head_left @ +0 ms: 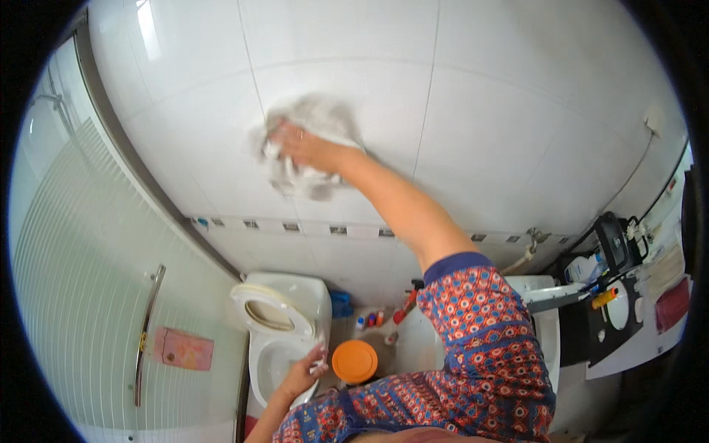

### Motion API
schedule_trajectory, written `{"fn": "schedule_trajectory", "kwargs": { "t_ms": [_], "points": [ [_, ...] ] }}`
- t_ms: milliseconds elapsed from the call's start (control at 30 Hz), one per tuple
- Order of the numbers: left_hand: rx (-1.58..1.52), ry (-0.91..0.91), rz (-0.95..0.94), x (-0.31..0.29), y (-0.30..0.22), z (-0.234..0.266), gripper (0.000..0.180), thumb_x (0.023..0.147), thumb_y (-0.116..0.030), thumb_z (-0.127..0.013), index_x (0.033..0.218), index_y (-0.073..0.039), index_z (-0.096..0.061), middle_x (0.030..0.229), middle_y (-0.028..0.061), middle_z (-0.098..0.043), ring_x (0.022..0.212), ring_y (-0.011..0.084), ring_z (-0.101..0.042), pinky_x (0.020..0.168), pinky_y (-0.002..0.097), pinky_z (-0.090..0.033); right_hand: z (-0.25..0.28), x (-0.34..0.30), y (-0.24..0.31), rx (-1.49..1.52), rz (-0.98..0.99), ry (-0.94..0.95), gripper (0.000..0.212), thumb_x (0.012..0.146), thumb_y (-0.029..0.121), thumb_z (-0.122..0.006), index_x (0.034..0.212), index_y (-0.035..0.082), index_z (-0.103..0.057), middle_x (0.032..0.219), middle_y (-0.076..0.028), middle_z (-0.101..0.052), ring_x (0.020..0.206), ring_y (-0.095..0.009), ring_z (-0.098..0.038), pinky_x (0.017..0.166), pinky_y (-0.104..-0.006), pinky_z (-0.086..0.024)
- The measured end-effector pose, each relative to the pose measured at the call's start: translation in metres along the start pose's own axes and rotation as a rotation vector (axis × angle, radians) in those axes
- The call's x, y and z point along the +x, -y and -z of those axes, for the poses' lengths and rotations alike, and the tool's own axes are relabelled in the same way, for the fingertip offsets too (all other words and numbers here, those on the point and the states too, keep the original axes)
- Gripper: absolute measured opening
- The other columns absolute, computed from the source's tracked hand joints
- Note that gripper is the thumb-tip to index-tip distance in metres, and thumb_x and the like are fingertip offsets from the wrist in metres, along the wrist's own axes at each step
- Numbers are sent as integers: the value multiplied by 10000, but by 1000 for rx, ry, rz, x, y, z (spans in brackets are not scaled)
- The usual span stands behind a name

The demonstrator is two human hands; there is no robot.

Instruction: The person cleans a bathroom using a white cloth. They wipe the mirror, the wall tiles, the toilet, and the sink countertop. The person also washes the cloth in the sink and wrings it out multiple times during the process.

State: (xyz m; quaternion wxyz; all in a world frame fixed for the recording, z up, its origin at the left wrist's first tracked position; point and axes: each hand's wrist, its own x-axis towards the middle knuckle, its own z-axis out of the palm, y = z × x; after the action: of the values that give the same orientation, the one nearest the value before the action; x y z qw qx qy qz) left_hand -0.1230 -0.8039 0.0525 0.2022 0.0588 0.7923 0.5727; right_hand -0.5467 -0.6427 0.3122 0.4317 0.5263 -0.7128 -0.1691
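Note:
My right arm stretches up and across to the white tiled wall (487,111). At its end my right hand (304,148) presses a pale grey-white cloth (321,118) flat against the tiles, its fingers on top of the bunched fabric. Both cloth and fingers are smeared by motion. Low down, my left hand (304,373) hangs in front of the white toilet (275,362), fingers loosely bent and apart, with nothing seen in them. The toilet's seat and lid (269,308) are raised.
A ribbed glass door (88,295) with a metal handle (150,336) stands on the left. An orange round lid or bucket (354,362) and several small bottles (371,320) are on the floor. A wall tap (533,244) and a cluttered dark counter (576,325) lie right.

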Motion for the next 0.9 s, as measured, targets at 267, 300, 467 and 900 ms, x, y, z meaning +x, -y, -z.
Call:
{"fn": "schedule_trajectory", "kwargs": {
  "t_ms": [267, 300, 467, 900],
  "points": [
    [-282, 2, 370, -73, 114, 39, 711, 895, -223, -632, 1488, -142, -247, 1469, 167, -327, 1302, 277, -368, 1048, 395, -349, 174, -109, -145, -52, -966, -471, 591, 788, 202, -691, 1335, 131, -479, 1263, -171, -474, 1116, -320, -491, 967, -388, -411],
    [-307, -24, 332, -73, 125, 45, 696, 894, -214, -631, 1480, -128, -265, 1446, 165, -352, 1277, 274, -392, 1038, 397, -361, 201, -137, -185, -384, -932, -578, 599, 759, 144, -697, 1315, 129, -473, 1197, -221, -444, 1053, -377, -495, 870, -431, -457],
    [-378, -198, 369, -51, 160, 68, 595, 901, -265, -612, 1419, -86, -381, 1357, 163, -418, 1119, 268, -510, 940, 430, -439, 260, -168, -292, -656, -1439, -851, 570, 844, 314, -609, 1349, 107, -443, 1272, -128, -462, 1132, -293, -483, 935, -377, -422],
    [-46, -91, 132, 11, 104, 61, 538, 876, -173, -635, 1360, -42, -440, 1230, 200, -588, 1107, 302, -596, 914, 364, -483, 187, -101, -197, 167, -1016, -437, 422, 982, 224, -397, 1372, 63, -407, 1384, -136, -444, 1286, -275, -397, 1077, -365, -315]
  ]
}}
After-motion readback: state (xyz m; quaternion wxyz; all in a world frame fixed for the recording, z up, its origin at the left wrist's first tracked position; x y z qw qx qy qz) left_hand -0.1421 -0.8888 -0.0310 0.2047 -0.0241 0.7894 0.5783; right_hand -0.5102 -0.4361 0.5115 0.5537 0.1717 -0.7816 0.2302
